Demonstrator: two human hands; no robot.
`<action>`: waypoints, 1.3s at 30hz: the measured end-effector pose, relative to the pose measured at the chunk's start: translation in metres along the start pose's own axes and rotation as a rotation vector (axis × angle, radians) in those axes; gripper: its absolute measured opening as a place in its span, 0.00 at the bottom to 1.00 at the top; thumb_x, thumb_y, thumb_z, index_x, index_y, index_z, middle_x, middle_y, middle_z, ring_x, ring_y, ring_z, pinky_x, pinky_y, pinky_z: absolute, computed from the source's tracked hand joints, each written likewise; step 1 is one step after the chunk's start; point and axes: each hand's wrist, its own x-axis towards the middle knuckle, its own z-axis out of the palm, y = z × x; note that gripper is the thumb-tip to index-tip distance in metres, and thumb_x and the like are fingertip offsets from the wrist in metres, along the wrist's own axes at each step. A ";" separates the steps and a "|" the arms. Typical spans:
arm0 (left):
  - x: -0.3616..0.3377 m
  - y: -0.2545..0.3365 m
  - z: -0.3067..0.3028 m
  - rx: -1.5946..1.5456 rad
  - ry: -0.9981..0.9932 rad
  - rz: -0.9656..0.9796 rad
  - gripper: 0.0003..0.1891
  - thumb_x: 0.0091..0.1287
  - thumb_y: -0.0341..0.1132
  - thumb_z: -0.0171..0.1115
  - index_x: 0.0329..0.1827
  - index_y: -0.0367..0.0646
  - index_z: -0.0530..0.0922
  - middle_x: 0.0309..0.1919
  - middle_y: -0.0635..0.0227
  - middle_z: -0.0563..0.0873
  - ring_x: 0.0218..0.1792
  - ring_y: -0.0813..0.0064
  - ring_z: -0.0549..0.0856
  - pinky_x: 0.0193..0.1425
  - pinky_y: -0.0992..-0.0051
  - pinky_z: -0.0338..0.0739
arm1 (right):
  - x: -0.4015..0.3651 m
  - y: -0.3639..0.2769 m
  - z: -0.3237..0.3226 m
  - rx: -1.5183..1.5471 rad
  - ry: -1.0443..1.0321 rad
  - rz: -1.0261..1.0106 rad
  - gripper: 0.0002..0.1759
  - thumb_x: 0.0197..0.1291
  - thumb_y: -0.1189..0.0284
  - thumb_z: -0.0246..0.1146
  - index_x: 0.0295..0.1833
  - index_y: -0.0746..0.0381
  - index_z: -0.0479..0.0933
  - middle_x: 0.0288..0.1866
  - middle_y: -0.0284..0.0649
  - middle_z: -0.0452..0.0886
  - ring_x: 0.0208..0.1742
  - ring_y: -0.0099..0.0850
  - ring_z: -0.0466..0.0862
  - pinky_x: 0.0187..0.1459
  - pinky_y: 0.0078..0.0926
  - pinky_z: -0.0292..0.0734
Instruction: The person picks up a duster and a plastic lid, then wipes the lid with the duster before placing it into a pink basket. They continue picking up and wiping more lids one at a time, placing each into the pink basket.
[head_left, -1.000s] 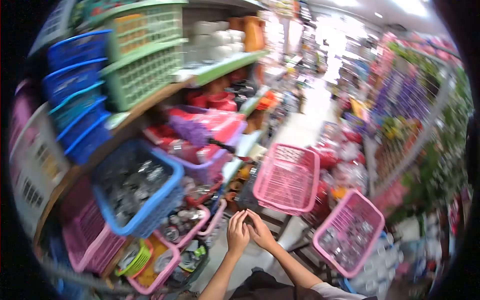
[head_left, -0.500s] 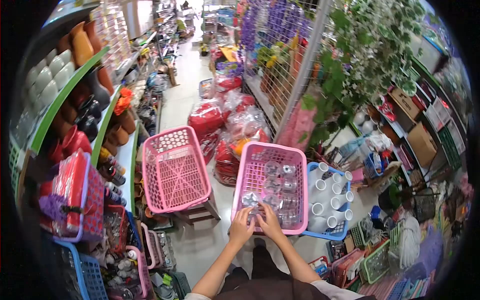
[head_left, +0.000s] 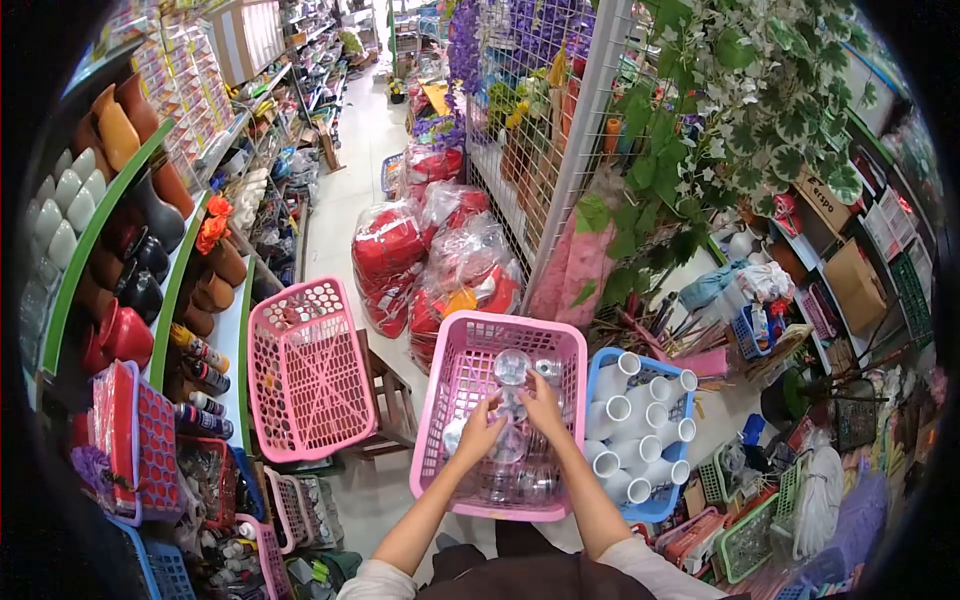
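Note:
My left hand (head_left: 482, 432) and my right hand (head_left: 541, 408) are over a pink basket (head_left: 428, 440), fingers curled in towards each other. Between them is a clear glass-like vessel (head_left: 511, 402), gripped from both sides; its exact shape is partly hidden by my fingers. Just beyond my fingertips sits a round clear vessel (head_left: 512, 366). More clear vessels (head_left: 500, 483) stand in rows along the right and near side of the basket. Crumpled clear material (head_left: 455, 434) lies by the left hand.
A blue basket (head_left: 684, 480) of white vases (head_left: 650, 449) stands right of the pink one. Left, another pink basket (head_left: 312, 380) rests on a wooden stool (head_left: 390, 400). Red bundles in plastic (head_left: 465, 300) lie ahead. Shelves of pots (head_left: 160, 210) and a wire rack (head_left: 580, 130) flank the aisle.
My hands have moved up and farther over the basket from its near left corner, with a clear vessel between them. The view has shifted, so the baskets sit farther left.

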 end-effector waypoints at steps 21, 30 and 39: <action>0.101 -0.114 0.040 0.461 -0.180 -0.282 0.30 0.60 0.48 0.56 0.61 0.39 0.67 0.52 0.33 0.71 0.57 0.38 0.68 0.60 0.51 0.64 | 0.086 0.018 0.053 -1.015 -0.262 -0.027 0.36 0.46 0.60 0.61 0.56 0.76 0.68 0.52 0.58 0.75 0.59 0.46 0.72 0.68 0.45 0.49; 0.087 -0.096 0.052 0.009 0.191 -0.112 0.31 0.64 0.37 0.54 0.63 0.22 0.56 0.55 0.36 0.70 0.58 0.45 0.71 0.62 0.60 0.64 | 0.090 0.024 0.034 -0.403 -0.018 -0.044 0.33 0.46 0.71 0.62 0.60 0.71 0.67 0.52 0.58 0.71 0.56 0.49 0.72 0.62 0.42 0.62; 0.054 0.019 0.014 -0.256 0.506 0.136 0.28 0.63 0.26 0.58 0.67 0.37 0.62 0.54 0.63 0.72 0.54 0.75 0.72 0.58 0.75 0.69 | 0.062 -0.007 -0.009 0.186 -0.017 -0.170 0.22 0.51 0.72 0.69 0.54 0.63 0.76 0.40 0.36 0.74 0.37 0.21 0.76 0.35 0.21 0.76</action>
